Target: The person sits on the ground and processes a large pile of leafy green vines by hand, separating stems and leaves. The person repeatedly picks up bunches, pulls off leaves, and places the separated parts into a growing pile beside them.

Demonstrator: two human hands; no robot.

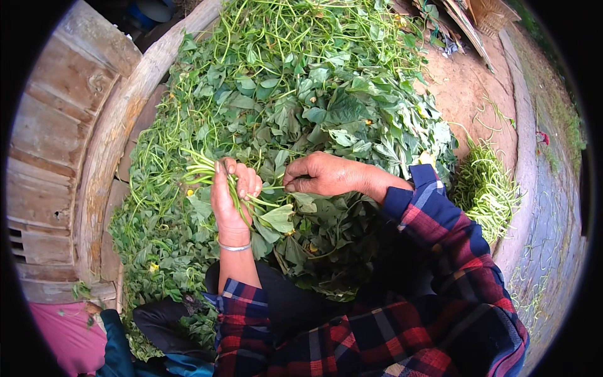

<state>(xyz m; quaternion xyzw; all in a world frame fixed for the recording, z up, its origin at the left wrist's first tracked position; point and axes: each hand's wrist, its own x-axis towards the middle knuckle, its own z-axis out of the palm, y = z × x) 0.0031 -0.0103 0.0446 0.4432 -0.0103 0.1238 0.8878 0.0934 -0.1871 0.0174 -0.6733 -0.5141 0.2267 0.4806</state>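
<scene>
My left hand [227, 207], a silvery bracelet [235, 247] at its wrist, is closed around a bunch of slender green leaf stems [201, 168]. A few leaves [278, 218] hang from the stems on the side toward my right hand. With thumb and forefinger together, my right hand [326, 174] pinches the end of a thin green stem [272, 188] that stretches across from the left hand. Both hands are above a broad heap of leafy green vines [257, 103], and the leaves just below them lie in shadow.
Right of the heap, a pile of stripped pale green stems [487, 191] lies on bare earth. A rounded log [119, 132] and wooden planks [53, 125] border the left. Another person in pink clothing [72, 336] is at the lower left. A woven basket [491, 14] stands far right.
</scene>
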